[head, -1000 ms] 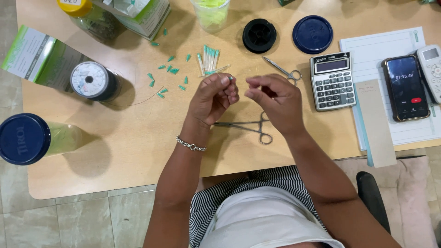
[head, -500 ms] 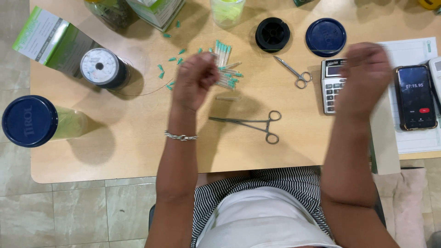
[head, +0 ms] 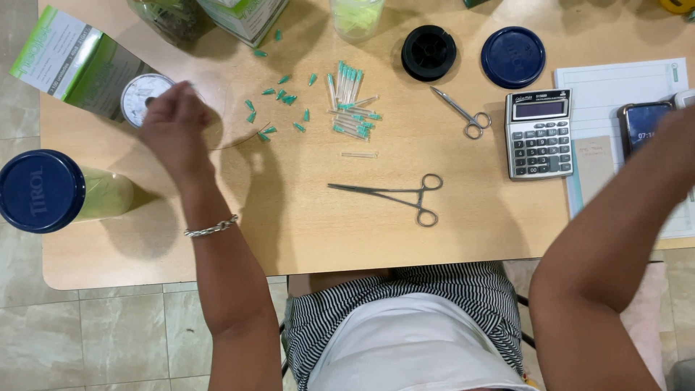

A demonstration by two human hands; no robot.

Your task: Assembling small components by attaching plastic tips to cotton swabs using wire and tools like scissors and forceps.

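Wooden table (head: 304, 232): forceps (head: 391, 194), scissors (head: 463, 114), calculator (head: 539, 134).

Looks like a small home-style craft or assembly bench rather than a proper lab. There's a light wooden table with rounded corners (head: 347, 239) sitting on a beige tiled floor (head: 94, 333), and it's cluttered with hand tools: slim steel forceps with ring handles (head: 391, 194), small silver scissors (head: 462, 112), a black thread spool (head: 429, 52), a pile of little green-capped needle tips (head: 347, 98), plus a grey desk calculator (head: 539, 134) and a lined paper sheet (head: 615, 83) for tallying.
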